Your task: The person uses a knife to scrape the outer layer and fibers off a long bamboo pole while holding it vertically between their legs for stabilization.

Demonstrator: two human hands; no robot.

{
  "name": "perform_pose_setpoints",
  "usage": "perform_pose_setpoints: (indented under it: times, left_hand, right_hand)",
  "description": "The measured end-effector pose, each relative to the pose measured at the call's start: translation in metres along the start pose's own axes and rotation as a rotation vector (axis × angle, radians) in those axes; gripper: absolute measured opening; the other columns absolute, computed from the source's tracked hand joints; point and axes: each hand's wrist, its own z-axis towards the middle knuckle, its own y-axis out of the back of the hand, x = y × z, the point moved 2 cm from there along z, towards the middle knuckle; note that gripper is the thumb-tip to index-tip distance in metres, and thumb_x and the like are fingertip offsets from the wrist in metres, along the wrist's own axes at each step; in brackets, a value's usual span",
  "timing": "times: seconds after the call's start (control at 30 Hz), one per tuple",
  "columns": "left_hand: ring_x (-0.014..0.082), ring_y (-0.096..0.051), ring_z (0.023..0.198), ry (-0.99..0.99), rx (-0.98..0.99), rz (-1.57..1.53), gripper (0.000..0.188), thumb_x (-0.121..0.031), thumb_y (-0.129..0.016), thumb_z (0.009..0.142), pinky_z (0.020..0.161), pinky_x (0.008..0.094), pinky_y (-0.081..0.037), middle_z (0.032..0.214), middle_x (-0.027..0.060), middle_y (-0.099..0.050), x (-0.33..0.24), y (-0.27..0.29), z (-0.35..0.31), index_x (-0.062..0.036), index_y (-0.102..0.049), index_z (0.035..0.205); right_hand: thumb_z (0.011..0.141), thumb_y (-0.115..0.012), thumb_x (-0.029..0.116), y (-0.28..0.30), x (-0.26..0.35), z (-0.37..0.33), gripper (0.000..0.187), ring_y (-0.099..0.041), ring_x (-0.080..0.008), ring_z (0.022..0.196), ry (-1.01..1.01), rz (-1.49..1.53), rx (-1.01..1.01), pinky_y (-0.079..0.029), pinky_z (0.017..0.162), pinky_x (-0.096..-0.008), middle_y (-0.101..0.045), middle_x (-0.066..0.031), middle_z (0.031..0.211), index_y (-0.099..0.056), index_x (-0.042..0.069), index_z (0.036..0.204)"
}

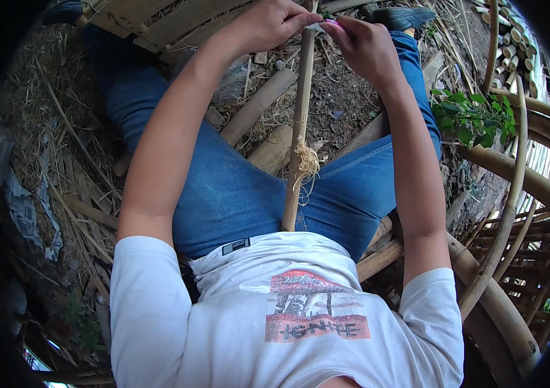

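A long wooden stick [303, 90] runs from my lap away between my legs, its far end between my two hands. A bundle of tan fibre strands [307, 161] is tied around its nearer part. My left hand [268, 26] is closed in a pinch at the left of the stick's far end; what it grips is hidden. From the right, my right hand [369, 52] pinches a small pink-purple item [330, 21], too small to name. A thin white piece [316, 27] shows at the stick between both hands' fingertips.
Slatted wood [158, 26] stands at the far left. Curved bamboo poles [514, 174] and a leafy green plant [472, 119] are on the right, with a stack of cut bamboo [514, 52] beyond. Short wooden pieces [259, 103] lie between my legs; dry straw and plastic scraps [26, 207] are at left.
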Motion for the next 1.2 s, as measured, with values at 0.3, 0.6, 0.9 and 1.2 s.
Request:
perform_pose_setpoints:
  times: [0.3, 0.6, 0.9, 1.2]
  left_hand:
    - [0.0186, -0.06, 0.056, 0.087, -0.031, 0.09, 0.035, -0.031, -0.057, 0.102, 0.057, 0.0386, -0.048, 0.061, 0.014, -0.063, -0.007, 0.01, 0.015, -0.0023, -0.075, 0.098]
    - [0.0166, -0.059, 0.055, 0.193, 0.036, 0.017, 0.031, -0.027, -0.057, 0.102, 0.055, 0.0377, -0.048, 0.06, 0.0126, -0.061, -0.017, 0.01, 0.002, -0.0022, -0.075, 0.105]
    - [0.0145, -0.055, 0.055, 0.246, 0.13, -0.016, 0.028, -0.023, -0.056, 0.102, 0.053, 0.0349, -0.046, 0.061, 0.0085, -0.061, -0.016, 0.006, -0.012, -0.002, -0.075, 0.1]
    - [0.0051, -0.047, 0.05, 0.138, 0.125, -0.143, 0.048, -0.042, -0.053, 0.105, 0.047, 0.0255, -0.04, 0.055, -0.004, -0.045, -0.006, -0.01, -0.043, -0.0016, -0.067, 0.084]
  right_hand:
    - [0.097, -0.064, 0.027, 0.013, -0.002, 0.026, 0.03, -0.06, -0.0395, 0.059, 0.058, -0.014, 0.034, -0.047, 0.056, -0.0441, -0.062, -0.0217, 0.069, -0.069, 0.0, 0.085]
    - [0.099, -0.061, 0.028, 0.013, 0.001, 0.019, 0.036, -0.056, -0.0382, 0.055, -0.01, 0.033, 0.173, -0.045, 0.055, -0.0448, -0.059, -0.0228, 0.067, -0.064, -0.002, 0.08]
    - [0.099, -0.062, 0.028, 0.012, 0.01, 0.009, 0.035, -0.056, -0.035, 0.054, -0.025, 0.102, 0.232, -0.045, 0.055, -0.0437, -0.059, -0.0218, 0.065, -0.065, -0.003, 0.081]
    - [0.099, -0.062, 0.031, 0.0, 0.02, -0.02, 0.028, -0.056, -0.0315, 0.054, 0.013, 0.084, 0.208, -0.046, 0.055, -0.0415, -0.06, -0.0169, 0.064, -0.073, 0.006, 0.104]
